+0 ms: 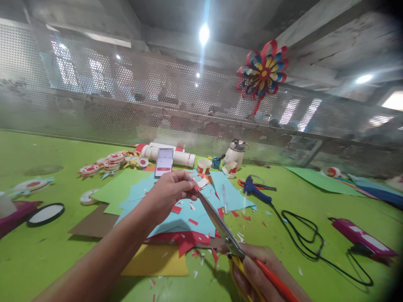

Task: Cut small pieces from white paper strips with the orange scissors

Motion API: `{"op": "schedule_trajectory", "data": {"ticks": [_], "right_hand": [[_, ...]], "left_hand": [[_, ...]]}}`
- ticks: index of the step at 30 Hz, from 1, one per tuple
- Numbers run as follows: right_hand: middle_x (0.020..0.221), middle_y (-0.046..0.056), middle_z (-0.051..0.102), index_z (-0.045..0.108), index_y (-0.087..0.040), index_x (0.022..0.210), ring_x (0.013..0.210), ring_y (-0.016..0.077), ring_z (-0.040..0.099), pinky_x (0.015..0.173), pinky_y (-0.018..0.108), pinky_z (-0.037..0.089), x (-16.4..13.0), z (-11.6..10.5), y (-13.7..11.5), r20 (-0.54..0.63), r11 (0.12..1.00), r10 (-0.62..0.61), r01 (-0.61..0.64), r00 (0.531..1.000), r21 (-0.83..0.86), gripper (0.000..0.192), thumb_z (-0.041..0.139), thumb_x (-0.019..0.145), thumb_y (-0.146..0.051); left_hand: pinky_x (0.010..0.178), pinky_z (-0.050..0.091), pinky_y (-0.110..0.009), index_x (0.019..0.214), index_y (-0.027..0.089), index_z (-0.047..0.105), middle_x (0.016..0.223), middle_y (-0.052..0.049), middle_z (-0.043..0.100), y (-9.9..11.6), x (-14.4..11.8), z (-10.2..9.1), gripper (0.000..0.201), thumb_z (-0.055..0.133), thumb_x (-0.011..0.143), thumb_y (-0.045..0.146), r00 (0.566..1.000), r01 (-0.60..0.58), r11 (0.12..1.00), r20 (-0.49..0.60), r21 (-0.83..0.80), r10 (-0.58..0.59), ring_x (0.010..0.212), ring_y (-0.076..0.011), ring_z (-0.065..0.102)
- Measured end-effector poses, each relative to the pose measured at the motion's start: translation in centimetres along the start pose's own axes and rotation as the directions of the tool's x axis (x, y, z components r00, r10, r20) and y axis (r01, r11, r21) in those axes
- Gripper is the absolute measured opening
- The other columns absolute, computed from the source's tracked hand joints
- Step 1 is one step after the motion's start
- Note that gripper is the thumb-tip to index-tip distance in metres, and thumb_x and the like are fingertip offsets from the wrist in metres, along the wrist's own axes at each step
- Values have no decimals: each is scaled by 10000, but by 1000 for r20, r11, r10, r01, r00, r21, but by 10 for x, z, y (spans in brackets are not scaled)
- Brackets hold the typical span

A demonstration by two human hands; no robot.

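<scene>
In the head view, the left hand (171,191) pinches a small paper scrap (195,187) above the blue sheets (189,209); the right hand (258,272), near and right of it, grips scissors (220,228) whose blades slant far-left, tips touching the scrap

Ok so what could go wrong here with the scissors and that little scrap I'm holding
1. The left hand pinches a small paper scrap right at the tips of the scissors; a slip could nick the fingertips.
2. The right hand works low by the frame edge, so the grip is partly out of sight.
3. The glue gun cord loops nearby and could snag.
</scene>
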State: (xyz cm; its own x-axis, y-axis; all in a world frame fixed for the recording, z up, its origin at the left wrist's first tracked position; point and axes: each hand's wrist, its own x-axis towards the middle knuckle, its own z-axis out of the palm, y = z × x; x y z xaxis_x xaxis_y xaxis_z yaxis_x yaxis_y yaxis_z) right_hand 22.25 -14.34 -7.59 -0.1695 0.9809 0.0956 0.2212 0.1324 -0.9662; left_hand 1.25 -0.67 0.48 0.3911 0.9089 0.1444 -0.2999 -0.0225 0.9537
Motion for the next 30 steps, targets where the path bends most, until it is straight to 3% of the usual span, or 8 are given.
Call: {"op": "schedule_trajectory", "data": {"ticks": [6, 12, 15, 30], "right_hand": [[510, -54, 376, 582, -109, 1055, 425, 80, 309, 404, 217, 228, 7, -2, -12, 66, 997, -20, 25, 998, -73, 520, 384, 901, -564], [517, -70, 328, 570, -127, 1064, 424, 76, 289, 400, 220, 197, 5, 0, -8, 9, 999, -28, 28, 1000, -33, 501, 400, 895, -568], [512, -69, 324, 584, -132, 1051, 425, 75, 274, 396, 220, 184, 6, 0, -8, 36, 998, -42, 43, 999, -41, 481, 410, 897, -553], [504, -62, 357, 599, -129, 1085, 421, 81, 314, 402, 213, 232, 8, -6, -13, 105, 996, 29, -20, 994, -84, 513, 417, 889, -566]], "left_hand": [[619, 486, -275, 620, 130, 547, 635, -22, 602, -2, 0, 0, 151, 681, 646, 193, 1000, 2, 1000, 3, -6, -2, 604, -118, 562], [616, 488, -280, 619, 133, 543, 631, -23, 600, -1, 0, 0, 154, 684, 638, 193, 1000, 3, 1000, -8, 0, -3, 603, -123, 563], [615, 489, -280, 611, 135, 536, 629, -20, 600, -1, 1, 0, 162, 687, 635, 190, 1000, 6, 1000, -4, -7, -6, 597, -120, 562], [619, 482, -282, 608, 133, 544, 604, -16, 603, -1, 1, 0, 172, 699, 639, 202, 1000, 28, 1000, 7, -1, -28, 574, -114, 565]]}}
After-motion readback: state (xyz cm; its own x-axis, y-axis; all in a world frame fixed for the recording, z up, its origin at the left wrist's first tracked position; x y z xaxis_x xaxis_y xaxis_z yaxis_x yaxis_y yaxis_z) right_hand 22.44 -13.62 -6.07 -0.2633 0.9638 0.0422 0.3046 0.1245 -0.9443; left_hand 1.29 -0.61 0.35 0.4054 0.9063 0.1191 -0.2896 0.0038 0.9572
